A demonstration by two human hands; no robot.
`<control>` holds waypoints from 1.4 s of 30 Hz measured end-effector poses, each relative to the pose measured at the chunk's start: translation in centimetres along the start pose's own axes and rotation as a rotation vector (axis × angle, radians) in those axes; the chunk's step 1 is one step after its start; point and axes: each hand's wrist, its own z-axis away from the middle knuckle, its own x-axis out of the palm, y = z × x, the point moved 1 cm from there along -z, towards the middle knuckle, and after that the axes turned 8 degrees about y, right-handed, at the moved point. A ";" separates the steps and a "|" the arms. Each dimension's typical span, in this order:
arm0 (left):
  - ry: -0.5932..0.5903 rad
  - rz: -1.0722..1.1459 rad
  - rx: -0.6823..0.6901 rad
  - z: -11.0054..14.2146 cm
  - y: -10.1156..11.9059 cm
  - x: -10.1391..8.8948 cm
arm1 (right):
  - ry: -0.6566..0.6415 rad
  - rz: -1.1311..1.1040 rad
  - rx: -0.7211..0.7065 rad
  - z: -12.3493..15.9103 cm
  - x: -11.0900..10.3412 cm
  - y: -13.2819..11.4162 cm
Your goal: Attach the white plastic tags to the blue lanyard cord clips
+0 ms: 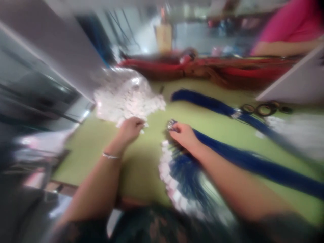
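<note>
My left hand (130, 130) is closed in a pinch at the front edge of a heap of small white plastic pieces, which look like connector housings (134, 104). A few white bits touch its fingertips, but blur hides whether one is held. My right hand (184, 135) grips the end of a bundle of blue wires (227, 157), whose shiny metallic tips (170, 125) stick out past the thumb. Below it lie more blue wires (186, 170) fanned out, with white connectors (167, 172) on their ends in a curved row.
A second blue wire bundle (205, 99) lies farther back, near black tape rolls (264, 109). Clear plastic bagging (126, 76) covers part of the white heap. Red and brown wires (240, 71) run along the back of the green table (83, 152). A person in a pink sleeve (286, 25) is beyond.
</note>
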 end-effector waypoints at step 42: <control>-0.230 0.730 -0.299 5.1 2.7 6.5 | 0.060 -0.034 -0.109 0.5 0.0 -0.1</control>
